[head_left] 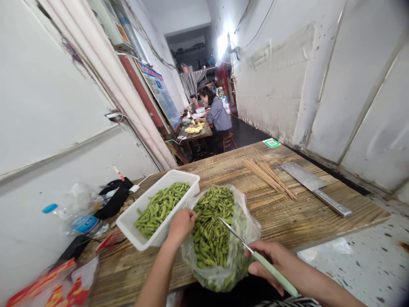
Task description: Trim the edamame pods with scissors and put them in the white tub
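Note:
A clear plastic bag (248, 221) full of green edamame pods (211, 230) sits at the near edge of the wooden table (287, 213). My left hand (181, 225) reaches into the bag's left side, fingers curled among the pods; what they hold is hidden. My right hand (275, 264) grips scissors (252, 251) with a pale green handle, blades pointing up-left over the pods. A white rectangular tray (128, 221) with more edamame pods (161, 207) stands just left of the bag.
A bundle of bamboo skewers (270, 177) and a cleaver (315, 187) lie on the right of the table. A water bottle (76, 219), black bag (113, 198) and red packaging (47, 285) sit at left. A person (219, 117) sits at a far table.

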Demonstrator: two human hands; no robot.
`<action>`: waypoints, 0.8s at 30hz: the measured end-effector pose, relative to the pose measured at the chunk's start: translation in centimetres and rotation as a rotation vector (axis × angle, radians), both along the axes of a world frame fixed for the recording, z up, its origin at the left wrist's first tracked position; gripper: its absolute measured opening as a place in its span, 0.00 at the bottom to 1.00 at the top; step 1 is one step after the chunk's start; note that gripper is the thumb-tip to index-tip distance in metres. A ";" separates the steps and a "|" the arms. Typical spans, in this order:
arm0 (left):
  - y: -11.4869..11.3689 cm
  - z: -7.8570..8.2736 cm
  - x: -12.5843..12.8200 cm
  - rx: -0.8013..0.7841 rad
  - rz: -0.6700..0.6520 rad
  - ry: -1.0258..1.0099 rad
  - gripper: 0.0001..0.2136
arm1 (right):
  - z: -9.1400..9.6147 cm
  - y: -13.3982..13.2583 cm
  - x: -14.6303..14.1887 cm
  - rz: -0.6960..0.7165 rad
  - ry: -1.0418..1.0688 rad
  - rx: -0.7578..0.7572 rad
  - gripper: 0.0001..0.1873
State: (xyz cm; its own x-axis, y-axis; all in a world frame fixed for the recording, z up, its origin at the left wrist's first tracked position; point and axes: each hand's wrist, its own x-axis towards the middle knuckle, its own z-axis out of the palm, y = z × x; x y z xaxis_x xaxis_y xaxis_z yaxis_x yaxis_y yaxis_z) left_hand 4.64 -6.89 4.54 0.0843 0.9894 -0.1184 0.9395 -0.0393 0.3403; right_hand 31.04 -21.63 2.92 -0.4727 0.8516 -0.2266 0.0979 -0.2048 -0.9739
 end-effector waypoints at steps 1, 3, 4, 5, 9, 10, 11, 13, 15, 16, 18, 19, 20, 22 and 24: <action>-0.6 0.2 0.2 -0.009 -0.029 -0.035 0.10 | 0.1 0.0 0.0 0.002 0.017 0.001 0.24; -2.2 0.7 0.9 -0.073 -0.083 -0.172 0.13 | 0.2 0.1 0.1 0.012 0.025 0.012 0.24; -3.0 1.0 1.3 -0.131 -0.097 -0.290 0.15 | 0.3 0.1 0.1 0.019 0.012 0.025 0.24; -3.9 1.2 1.7 -0.198 -0.100 -0.433 0.16 | 0.4 0.1 0.2 0.027 -0.014 0.041 0.24; -6.5 2.0 3.0 -0.372 -0.046 -0.878 0.20 | 0.9 0.1 0.2 0.039 -0.142 0.100 0.23; -6.9 2.1 3.2 -0.370 -0.035 -0.907 0.20 | 1.0 0.1 0.2 0.044 -0.165 0.105 0.23; -7.1 2.1 3.4 -0.364 -0.027 -0.926 0.20 | 1.2 0.1 0.1 0.051 -0.185 0.112 0.23; -7.4 2.1 3.5 -0.352 -0.023 -0.950 0.19 | 1.6 0.2 0.0 0.055 -0.223 0.138 0.23; -7.5 2.0 3.6 -0.348 -0.024 -0.971 0.19 | 2.1 0.2 -0.1 0.044 -0.250 0.184 0.22; -7.5 1.9 3.6 -0.344 -0.023 -0.980 0.19 | 2.2 0.3 -0.1 0.037 -0.264 0.210 0.21; -7.6 1.8 3.7 -0.335 -0.019 -0.997 0.19 | 2.5 0.3 -0.3 0.027 -0.297 0.251 0.20; -7.7 1.8 3.7 -0.333 -0.018 -1.002 0.20 | 2.6 0.3 -0.4 0.025 -0.316 0.262 0.19; -7.8 1.9 3.8 -0.333 -0.016 -1.005 0.20 | 2.7 0.3 -0.4 0.023 -0.332 0.268 0.19; -8.0 1.9 3.9 -0.342 -0.013 -1.007 0.20 | 2.6 0.2 -0.6 0.025 -0.336 0.258 0.19; -8.2 2.0 4.0 -0.351 -0.018 -0.995 0.19 | 2.4 0.2 -0.7 0.032 -0.297 0.222 0.21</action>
